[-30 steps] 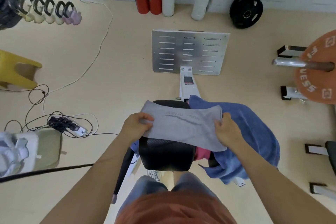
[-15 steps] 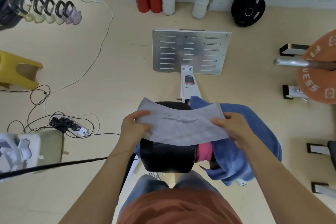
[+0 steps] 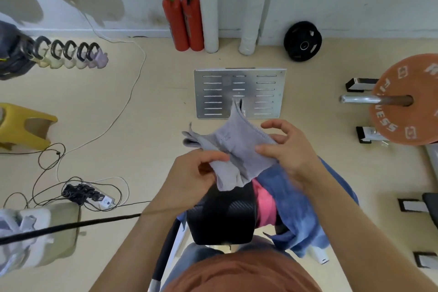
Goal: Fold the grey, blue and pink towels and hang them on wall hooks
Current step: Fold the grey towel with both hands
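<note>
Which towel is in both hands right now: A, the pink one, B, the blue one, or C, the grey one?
C: the left hand and right hand both grip the grey towel, while the blue towel and pink towel lie below by the black pad.

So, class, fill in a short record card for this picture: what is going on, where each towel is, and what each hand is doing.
activity: folding; no towel hung yet
grey towel: partly folded, held up above the black seat
left hand: pinches the grey towel's near edge
right hand: thumb on the grey towel, index finger lifted
blue towel: unfolded, draped at the seat's right side
pink towel: bunched between seat and blue towel
</note>
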The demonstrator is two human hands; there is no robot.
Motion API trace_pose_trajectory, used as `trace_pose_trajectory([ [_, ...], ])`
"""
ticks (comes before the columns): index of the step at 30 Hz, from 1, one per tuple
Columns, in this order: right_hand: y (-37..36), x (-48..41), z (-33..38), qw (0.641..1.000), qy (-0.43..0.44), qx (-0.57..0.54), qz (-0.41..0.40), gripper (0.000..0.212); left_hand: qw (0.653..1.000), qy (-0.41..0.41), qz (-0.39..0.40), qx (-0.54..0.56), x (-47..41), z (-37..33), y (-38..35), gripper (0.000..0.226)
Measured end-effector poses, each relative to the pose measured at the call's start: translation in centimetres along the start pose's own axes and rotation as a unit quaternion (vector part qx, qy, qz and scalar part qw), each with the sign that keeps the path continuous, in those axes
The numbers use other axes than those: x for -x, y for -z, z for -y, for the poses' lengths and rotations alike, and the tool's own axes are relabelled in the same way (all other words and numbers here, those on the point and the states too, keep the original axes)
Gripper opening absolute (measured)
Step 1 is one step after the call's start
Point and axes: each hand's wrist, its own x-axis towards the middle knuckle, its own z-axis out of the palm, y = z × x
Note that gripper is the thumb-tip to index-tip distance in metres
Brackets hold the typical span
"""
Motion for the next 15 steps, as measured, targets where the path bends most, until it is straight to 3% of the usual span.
trace_pose_trajectory([
  [3,0.4,0.1,0.3,0.999,-0.001,0.025,-0.036,0.027,0.998,0.004,-0.005,-0.061,0.3,-0.1,1.2,0.04],
  [7,0.7,0.5,0.7,0.985,0.073,0.143,-0.056,0.021,0.973,-0.096,-0.042,-0.204,0.3,0.2,2.1,0.016],
  [11,-0.6,1.9,1.9,0.941,0.206,0.269,0.001,0.03,0.941,-0.215,-0.037,-0.257,0.0,-1.3,2.2,0.024],
  [15,-1.7,3.6,3.5,0.923,0.208,0.32,0.053,0.03,0.916,-0.27,0.031,-0.295,-0.4,-3.7,2.0,0.024],
])
